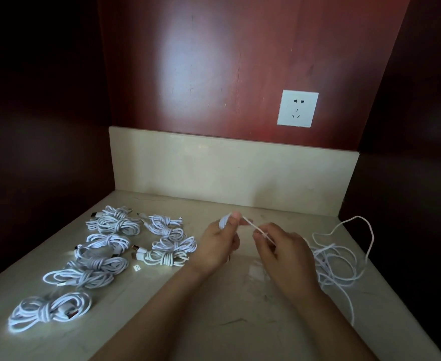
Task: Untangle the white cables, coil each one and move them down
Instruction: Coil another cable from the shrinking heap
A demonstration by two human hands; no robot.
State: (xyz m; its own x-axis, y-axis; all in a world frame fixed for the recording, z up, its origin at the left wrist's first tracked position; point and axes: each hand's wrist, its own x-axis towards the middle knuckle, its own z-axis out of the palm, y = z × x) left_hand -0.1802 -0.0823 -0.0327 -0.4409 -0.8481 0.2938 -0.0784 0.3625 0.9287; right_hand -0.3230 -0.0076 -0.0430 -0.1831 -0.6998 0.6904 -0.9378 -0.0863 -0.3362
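White coiled cables [104,254]: several tied bundles, in rows on the left of the pale stone counter [214,321].
My left hand [220,243]: fingers curled, thumb and fingertips pinching the end of a loose cable [253,225], raised above the counter.
My right hand [284,248]: fingertips pinching the same strand, just beside my left.
Unsorted tangle [336,261]: white loops on the counter, far right, trailing towards its edge.
Wall socket [298,108]: white, on the red panel behind.

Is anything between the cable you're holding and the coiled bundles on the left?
Nothing visible. The left hand and right hand pinch the cable, and only bare counter lies between it and the coiled bundles. Its tail seems to run into the loose tangle on the right, which may drag.
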